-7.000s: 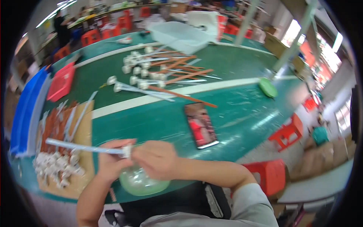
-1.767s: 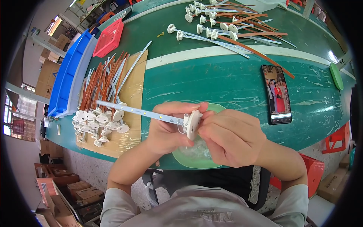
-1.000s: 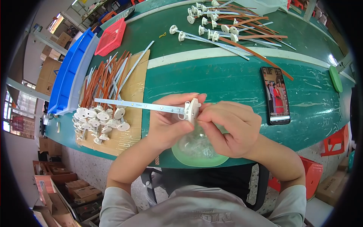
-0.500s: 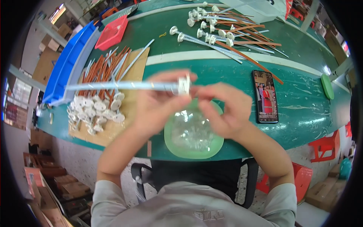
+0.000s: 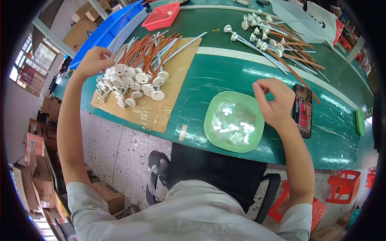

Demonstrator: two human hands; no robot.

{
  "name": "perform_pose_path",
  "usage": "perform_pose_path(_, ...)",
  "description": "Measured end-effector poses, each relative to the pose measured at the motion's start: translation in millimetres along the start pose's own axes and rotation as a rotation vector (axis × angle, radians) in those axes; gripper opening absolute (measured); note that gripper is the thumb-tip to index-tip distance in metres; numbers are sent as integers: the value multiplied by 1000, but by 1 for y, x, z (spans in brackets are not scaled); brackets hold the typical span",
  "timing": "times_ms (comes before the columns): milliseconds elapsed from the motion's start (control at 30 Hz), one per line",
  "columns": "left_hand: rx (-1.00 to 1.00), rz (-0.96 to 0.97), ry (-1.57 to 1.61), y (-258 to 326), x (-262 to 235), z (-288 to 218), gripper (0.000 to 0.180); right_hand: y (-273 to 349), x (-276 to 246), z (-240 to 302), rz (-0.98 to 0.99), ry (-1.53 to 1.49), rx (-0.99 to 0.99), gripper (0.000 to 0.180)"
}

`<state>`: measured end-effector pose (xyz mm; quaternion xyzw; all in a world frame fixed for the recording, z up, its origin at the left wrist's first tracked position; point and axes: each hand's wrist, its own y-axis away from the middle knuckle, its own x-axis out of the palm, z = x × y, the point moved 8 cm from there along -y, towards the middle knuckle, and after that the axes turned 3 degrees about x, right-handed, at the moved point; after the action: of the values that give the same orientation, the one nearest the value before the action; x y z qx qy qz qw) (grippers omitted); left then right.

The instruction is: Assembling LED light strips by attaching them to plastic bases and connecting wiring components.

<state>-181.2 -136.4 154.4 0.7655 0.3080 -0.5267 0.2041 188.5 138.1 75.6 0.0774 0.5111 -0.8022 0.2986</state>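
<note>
My left hand (image 5: 95, 63) is at the far left, beside a pile of white round-headed pieces (image 5: 128, 82) with brown and pale blue strips (image 5: 150, 50). Its fingers are curled; what they hold, if anything, is blurred. My right hand (image 5: 276, 102) hovers by the right rim of a light green bowl (image 5: 210, 120), fingers bent in and thumb close to the forefinger. Anything in that pinch is too small to make out. Small clear, shiny bits (image 5: 233, 124) lie in the bowl.
The pile rests on a cardboard sheet (image 5: 155, 120) next to a long blue tray (image 5: 104, 32) and a red basket (image 5: 161, 18). More strips with white heads (image 5: 277, 44) lie at the back right. A phone (image 5: 303, 110) and a green lid (image 5: 360, 121) are at the right.
My hands have parted: the left swung far left to the pile, the right moved right of the bowl. The pale strip with a white head is no longer held between them. The view has shifted.
</note>
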Motion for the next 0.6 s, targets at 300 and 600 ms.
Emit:
perform_pose_path(300, 30, -162, -378, 11, -11, 14, 39, 2, 14, 13, 84, 73, -165, 10)
perform_pose_path(600, -42, -154, -614, 3, -8, -12, 45, 7, 21, 19, 129, 97, -188, 12)
